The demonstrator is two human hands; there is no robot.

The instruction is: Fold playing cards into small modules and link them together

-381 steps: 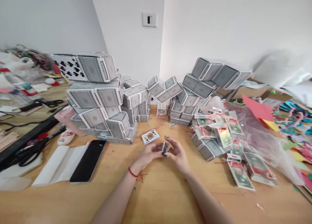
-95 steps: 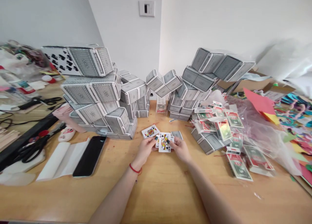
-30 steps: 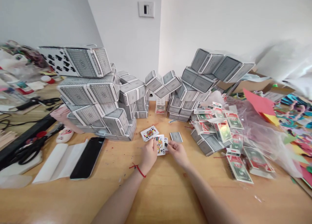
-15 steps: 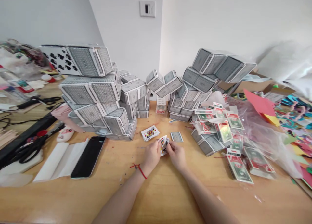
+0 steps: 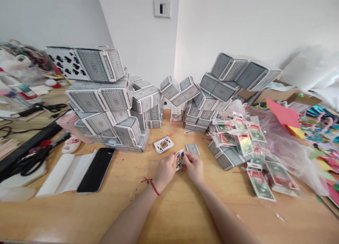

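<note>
Over the middle of the wooden table, my left hand (image 5: pixel 166 169) is closed on a playing card (image 5: pixel 179 161) with a picture face. Opposite it, my right hand (image 5: pixel 194 166) pinches the right edge of the same card. Whether more than one card is between them I cannot tell. Just beyond my left hand lies a small pile of playing cards (image 5: pixel 163 144), face up with a court card on top. A card with a folded look (image 5: pixel 192 149), grey back up, rests beyond my right hand.
Stacked blocks built of cards rise at left (image 5: pixel 113 102) and right (image 5: pixel 212 95). Opened card boxes (image 5: pixel 258 184) and clear plastic heap up at right. At left are a black phone (image 5: pixel 96 170), white paper (image 5: pixel 62 173) and black-handled scissors (image 5: pixel 34 162).
Both hands have shifted very slightly to the right with the card, whose face is now turned more edge-on. The pile and the grey-backed card lie as before.
</note>
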